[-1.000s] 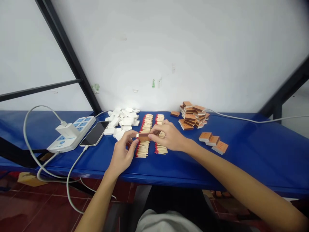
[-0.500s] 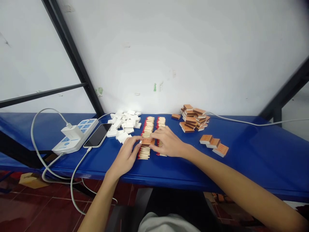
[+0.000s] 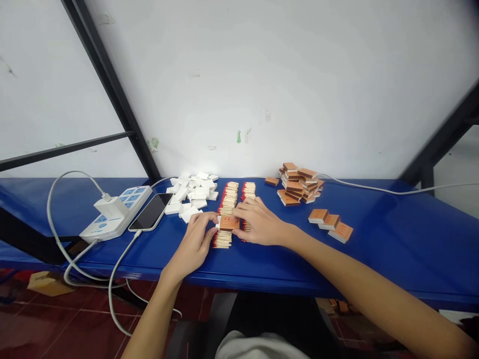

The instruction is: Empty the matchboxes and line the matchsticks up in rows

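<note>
Between both hands is an orange-brown matchbox (image 3: 229,223), held above the left row of matches. A bit of its white inner tray (image 3: 218,223) shows at the left end. My left hand (image 3: 194,244) pinches that end with thumb and forefinger. Thumb and fingers of my right hand (image 3: 258,222) grip the right end of the box. Beneath lies one long row of red-tipped matches (image 3: 229,197). A second row of matches (image 3: 249,189) is partly covered by my right hand.
White inner trays (image 3: 194,192) lie heaped at the left, near a phone (image 3: 152,212) and a power strip (image 3: 129,212) with cables. A pile of matchboxes (image 3: 297,184) sits at the back right. Several others (image 3: 329,222) lie nearer on the blue table (image 3: 392,234).
The matchbox has tilted so more of its printed top shows, and the white tray at its left end is more visible. Both hands stay close to where they were.
</note>
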A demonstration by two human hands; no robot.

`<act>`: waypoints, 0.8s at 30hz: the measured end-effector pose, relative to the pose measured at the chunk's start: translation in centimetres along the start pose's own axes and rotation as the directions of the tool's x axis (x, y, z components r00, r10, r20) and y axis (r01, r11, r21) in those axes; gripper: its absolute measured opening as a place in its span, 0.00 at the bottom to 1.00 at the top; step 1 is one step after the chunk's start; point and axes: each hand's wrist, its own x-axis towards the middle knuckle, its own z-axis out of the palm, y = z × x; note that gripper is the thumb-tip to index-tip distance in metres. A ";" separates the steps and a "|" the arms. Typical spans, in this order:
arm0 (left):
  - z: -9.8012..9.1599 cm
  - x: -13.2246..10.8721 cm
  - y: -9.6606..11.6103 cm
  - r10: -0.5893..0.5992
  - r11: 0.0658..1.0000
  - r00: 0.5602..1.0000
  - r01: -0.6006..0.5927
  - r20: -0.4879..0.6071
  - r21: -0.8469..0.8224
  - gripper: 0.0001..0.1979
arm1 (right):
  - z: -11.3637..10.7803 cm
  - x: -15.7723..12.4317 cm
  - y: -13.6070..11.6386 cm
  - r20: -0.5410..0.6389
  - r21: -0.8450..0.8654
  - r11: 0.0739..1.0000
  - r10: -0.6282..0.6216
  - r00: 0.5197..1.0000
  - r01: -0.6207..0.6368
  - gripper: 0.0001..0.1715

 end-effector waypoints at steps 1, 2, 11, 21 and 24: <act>0.0 0.0 0.0 -0.004 1.000 1.000 0.004 -0.001 0.005 0.08 | 0.0 0.0 0.0 0.004 -0.005 1.000 -0.001 1.000 0.001 0.12; 0.0 -0.1 0.0 -0.009 1.000 1.000 0.009 -0.005 0.009 0.07 | 0.0 0.0 0.1 0.009 -0.009 1.000 -0.002 1.000 0.002 0.12; 0.0 -0.4 -0.1 -0.068 0.998 0.998 0.068 0.009 0.000 0.06 | -0.7 -0.2 0.1 0.053 -0.043 0.999 -0.010 0.999 0.013 0.12; 0.0 -0.4 -0.5 -0.092 0.996 0.995 0.093 0.037 -0.008 0.07 | -0.9 -0.6 0.7 0.068 -0.020 1.000 -0.007 0.998 0.008 0.12; 0.0 -0.5 -0.6 -0.093 0.996 0.995 0.093 0.034 -0.012 0.07 | -1.1 -0.6 0.7 0.090 -0.001 1.000 0.004 0.996 -0.004 0.12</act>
